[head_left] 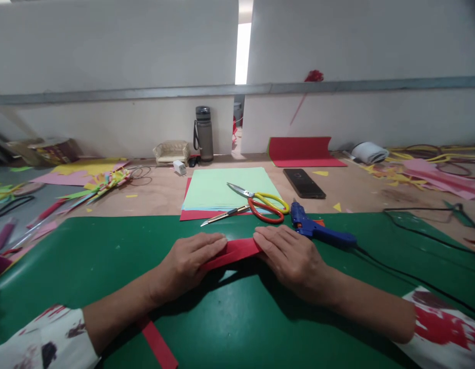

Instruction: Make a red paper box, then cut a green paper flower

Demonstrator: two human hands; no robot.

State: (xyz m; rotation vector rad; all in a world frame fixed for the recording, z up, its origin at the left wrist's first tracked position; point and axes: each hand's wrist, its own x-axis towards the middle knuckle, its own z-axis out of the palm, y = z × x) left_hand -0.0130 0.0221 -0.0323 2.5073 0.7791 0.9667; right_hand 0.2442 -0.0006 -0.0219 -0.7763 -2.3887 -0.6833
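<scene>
Between my two hands a folded strip of red paper (237, 252) is held just over the green mat (225, 323). My left hand (193, 259) grips its left end, thumb and fingers closed on it. At the other end my right hand (291, 256) pinches the paper the same way. Another red paper strip (158, 343) lies on the mat, partly under my left forearm. Beyond my hands, scissors (266, 205) with yellow and red handles and a craft knife (225, 216) rest by a stack of pale green paper (230, 179). A blue glue gun (322, 229) lies right of my right hand.
A black phone (304, 183) and a folded red sheet (302, 152) lie at the back right. Against the wall stands a grey bottle (204, 134) beside a small wicker sofa (171, 152). The glue gun's black cord (407, 279) crosses the mat's right side. Colored paper scraps (87, 171) lie left.
</scene>
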